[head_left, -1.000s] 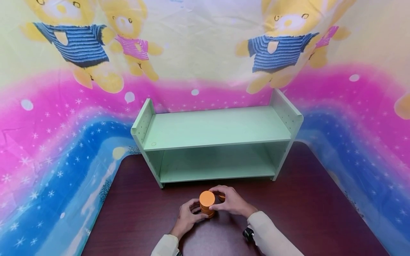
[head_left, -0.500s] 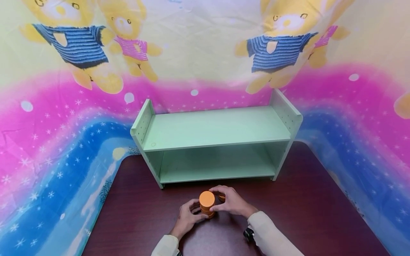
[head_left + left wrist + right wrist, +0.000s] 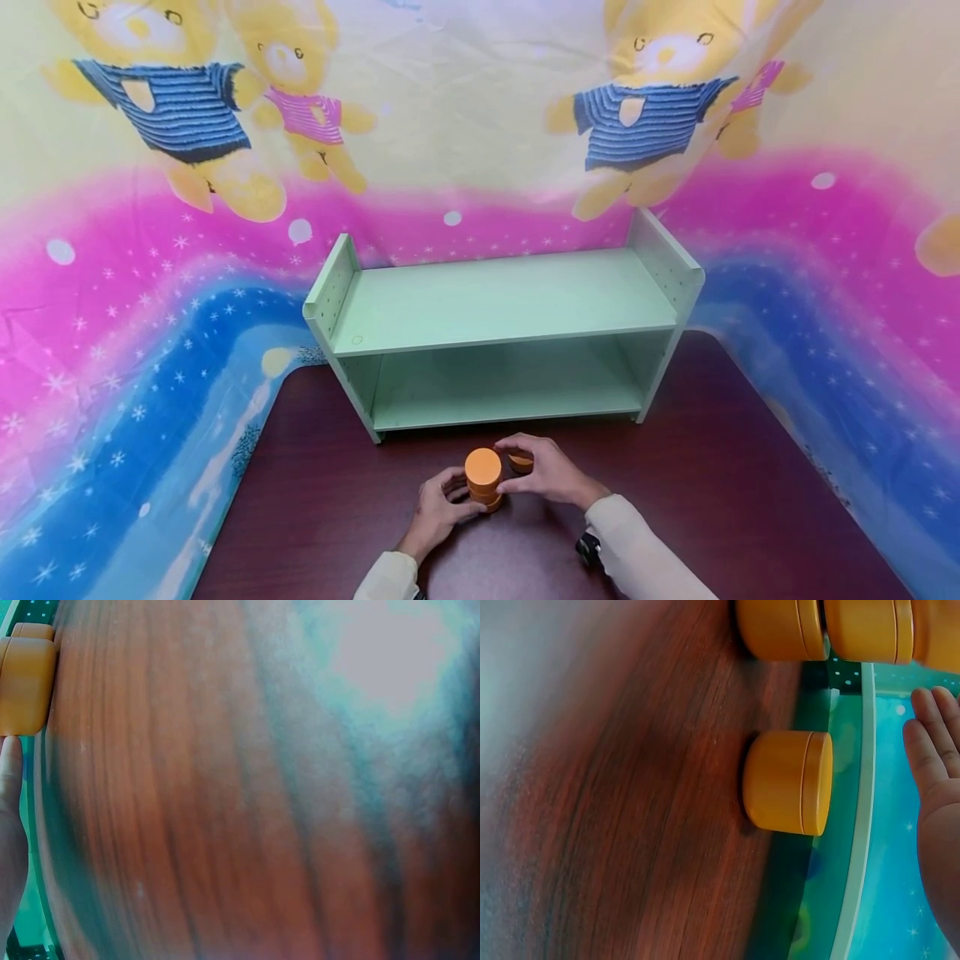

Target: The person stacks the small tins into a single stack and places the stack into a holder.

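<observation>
orange cylindrical lidded jars (image 3: 483, 468) stand stacked; left hand (image 3: 439, 507) grips low, likely steadying; right hand (image 3: 551, 472) wide, just beside.

Cream sleeves (image 3: 648, 546), black wrist camera (image 3: 588, 548)

No word, label, brand or number can be read in any of the three views. On the printed cloth (image 3: 465, 108), a pale blue mark (image 3: 405, 3) is cut by the top edge of the head view, left of centre; whether it is lettering cannot be told. On the green shelf (image 3: 502, 302), a small faint ring (image 3: 357, 339) left of centre in that view shows no readable character. The orange jars (image 3: 784, 782), at the right wrist view's centre and upper right, have plain visible sides.
</observation>
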Demonstrator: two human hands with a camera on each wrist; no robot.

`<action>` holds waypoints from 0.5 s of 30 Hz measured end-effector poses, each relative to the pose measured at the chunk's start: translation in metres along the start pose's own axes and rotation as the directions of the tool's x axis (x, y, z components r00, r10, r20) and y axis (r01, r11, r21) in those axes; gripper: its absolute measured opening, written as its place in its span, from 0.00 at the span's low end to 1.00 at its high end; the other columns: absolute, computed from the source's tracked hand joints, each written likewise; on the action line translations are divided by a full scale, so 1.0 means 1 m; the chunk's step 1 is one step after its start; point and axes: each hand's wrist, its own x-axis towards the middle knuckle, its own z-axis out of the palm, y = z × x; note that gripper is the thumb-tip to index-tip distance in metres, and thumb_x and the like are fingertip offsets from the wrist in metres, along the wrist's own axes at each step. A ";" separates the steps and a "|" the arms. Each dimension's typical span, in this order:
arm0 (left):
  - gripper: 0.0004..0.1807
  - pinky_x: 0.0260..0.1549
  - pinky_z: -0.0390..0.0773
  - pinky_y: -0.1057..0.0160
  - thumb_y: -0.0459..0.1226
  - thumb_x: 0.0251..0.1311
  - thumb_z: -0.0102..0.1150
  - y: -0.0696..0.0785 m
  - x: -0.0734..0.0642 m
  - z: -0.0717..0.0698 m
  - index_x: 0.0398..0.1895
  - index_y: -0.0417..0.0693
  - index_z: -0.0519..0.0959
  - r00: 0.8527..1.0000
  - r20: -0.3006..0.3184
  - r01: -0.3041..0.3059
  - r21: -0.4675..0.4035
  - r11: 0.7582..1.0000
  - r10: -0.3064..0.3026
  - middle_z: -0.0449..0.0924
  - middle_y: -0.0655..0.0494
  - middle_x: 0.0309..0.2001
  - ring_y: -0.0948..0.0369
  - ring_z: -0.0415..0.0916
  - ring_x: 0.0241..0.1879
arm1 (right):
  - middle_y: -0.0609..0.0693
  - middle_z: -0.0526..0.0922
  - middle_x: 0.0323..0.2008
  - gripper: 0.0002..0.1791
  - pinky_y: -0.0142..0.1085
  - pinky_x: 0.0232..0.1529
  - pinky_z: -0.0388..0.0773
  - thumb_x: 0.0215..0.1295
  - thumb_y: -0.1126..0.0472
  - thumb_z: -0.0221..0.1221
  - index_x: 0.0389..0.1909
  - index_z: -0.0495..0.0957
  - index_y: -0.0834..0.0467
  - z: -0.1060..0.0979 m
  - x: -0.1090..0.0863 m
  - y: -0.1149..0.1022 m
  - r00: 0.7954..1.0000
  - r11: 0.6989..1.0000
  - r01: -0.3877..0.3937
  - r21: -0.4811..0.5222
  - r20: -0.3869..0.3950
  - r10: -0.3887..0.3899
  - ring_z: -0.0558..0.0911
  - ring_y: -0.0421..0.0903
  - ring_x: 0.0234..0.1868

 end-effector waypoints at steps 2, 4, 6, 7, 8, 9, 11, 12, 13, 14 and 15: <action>0.29 0.46 0.80 0.58 0.25 0.38 0.73 0.000 0.000 0.000 0.48 0.33 0.75 1.000 0.001 -0.016 0.006 1.000 0.016 0.78 0.38 0.47 0.47 0.76 0.48 | 0.42 0.78 0.48 0.34 0.34 0.53 0.77 0.44 0.45 0.72 0.53 0.76 0.55 -0.001 -0.001 0.001 1.000 1.000 -0.006 -0.003 0.001 0.006 0.76 0.41 0.51; 0.28 0.46 0.80 0.57 0.25 0.37 0.73 -0.001 0.000 0.000 0.48 0.32 0.75 1.000 0.000 -0.027 0.012 1.000 0.027 0.78 0.38 0.47 0.47 0.76 0.48 | 0.42 0.78 0.48 0.34 0.34 0.52 0.77 0.44 0.45 0.72 0.53 0.76 0.55 -0.002 -0.001 0.001 1.000 1.000 -0.005 -0.006 -0.001 0.005 0.76 0.41 0.51; 0.28 0.46 0.80 0.57 0.25 0.38 0.73 -0.001 0.000 0.000 0.48 0.31 0.75 1.000 -0.001 -0.028 0.011 1.000 0.028 0.78 0.37 0.47 0.46 0.76 0.47 | 0.41 0.78 0.48 0.34 0.35 0.52 0.77 0.44 0.45 0.72 0.53 0.76 0.54 -0.002 -0.002 0.002 1.000 1.000 -0.003 -0.016 -0.005 0.002 0.76 0.41 0.51; 0.28 0.46 0.80 0.57 0.25 0.38 0.73 -0.001 0.000 0.000 0.48 0.32 0.75 1.000 -0.003 -0.020 0.010 1.000 0.020 0.78 0.37 0.47 0.46 0.76 0.48 | 0.41 0.78 0.48 0.34 0.35 0.52 0.77 0.44 0.44 0.72 0.53 0.76 0.53 -0.003 -0.002 0.003 1.000 1.000 -0.002 -0.020 -0.007 0.002 0.76 0.41 0.51; 0.28 0.46 0.79 0.57 0.25 0.38 0.73 0.000 0.000 0.000 0.47 0.32 0.75 1.000 -0.004 -0.013 0.009 1.000 0.013 0.78 0.38 0.47 0.46 0.76 0.48 | 0.40 0.78 0.48 0.34 0.35 0.52 0.77 0.44 0.44 0.71 0.53 0.76 0.53 -0.003 -0.002 0.004 1.000 1.000 -0.002 -0.022 -0.008 0.002 0.76 0.40 0.51; 0.28 0.47 0.79 0.57 0.25 0.38 0.73 0.000 0.000 0.000 0.48 0.33 0.76 1.000 -0.004 -0.006 0.007 1.000 0.006 0.78 0.38 0.47 0.46 0.76 0.48 | 0.40 0.78 0.48 0.34 0.36 0.52 0.77 0.43 0.44 0.72 0.52 0.76 0.52 -0.003 -0.003 0.005 1.000 1.000 -0.001 -0.026 -0.011 0.001 0.76 0.40 0.51; 0.28 0.47 0.79 0.57 0.26 0.37 0.74 -0.003 0.001 -0.001 0.48 0.35 0.76 1.000 -0.005 0.007 0.005 1.000 -0.007 0.78 0.39 0.47 0.47 0.76 0.48 | 0.39 0.78 0.48 0.33 0.36 0.52 0.77 0.43 0.46 0.72 0.52 0.76 0.52 -0.003 -0.003 0.007 1.000 0.999 -0.003 -0.032 -0.016 0.002 0.76 0.40 0.51; 0.28 0.47 0.79 0.57 0.26 0.37 0.74 -0.004 0.001 -0.001 0.48 0.35 0.76 1.000 -0.005 0.007 0.004 1.000 -0.007 0.78 0.39 0.47 0.47 0.76 0.48 | 0.39 0.78 0.48 0.33 0.37 0.52 0.77 0.43 0.48 0.73 0.52 0.76 0.52 -0.004 -0.003 0.008 1.000 0.999 -0.004 -0.032 -0.019 0.003 0.76 0.40 0.51; 0.28 0.47 0.79 0.57 0.26 0.37 0.74 -0.004 0.001 -0.001 0.48 0.35 0.76 1.000 -0.004 0.000 0.009 1.000 0.000 0.78 0.39 0.47 0.47 0.76 0.48 | 0.39 0.78 0.48 0.33 0.37 0.52 0.77 0.43 0.49 0.73 0.52 0.76 0.52 -0.004 -0.003 0.009 1.000 1.000 -0.004 -0.031 -0.022 0.004 0.76 0.40 0.51; 0.28 0.47 0.79 0.57 0.26 0.37 0.74 -0.004 0.001 -0.001 0.48 0.35 0.76 1.000 -0.004 -0.009 0.015 1.000 0.009 0.78 0.39 0.47 0.47 0.76 0.48 | 0.39 0.78 0.48 0.32 0.38 0.51 0.78 0.43 0.51 0.74 0.52 0.76 0.53 -0.004 -0.004 0.009 1.000 1.000 -0.006 -0.029 -0.025 0.005 0.76 0.40 0.50; 0.28 0.47 0.79 0.57 0.27 0.37 0.74 -0.003 0.001 0.000 0.48 0.34 0.76 1.000 -0.004 -0.020 0.023 1.000 0.020 0.78 0.39 0.47 0.47 0.77 0.48 | 0.40 0.78 0.48 0.32 0.38 0.51 0.78 0.42 0.52 0.74 0.52 0.76 0.53 -0.005 -0.004 0.010 1.000 1.000 -0.005 -0.029 -0.029 0.005 0.76 0.40 0.50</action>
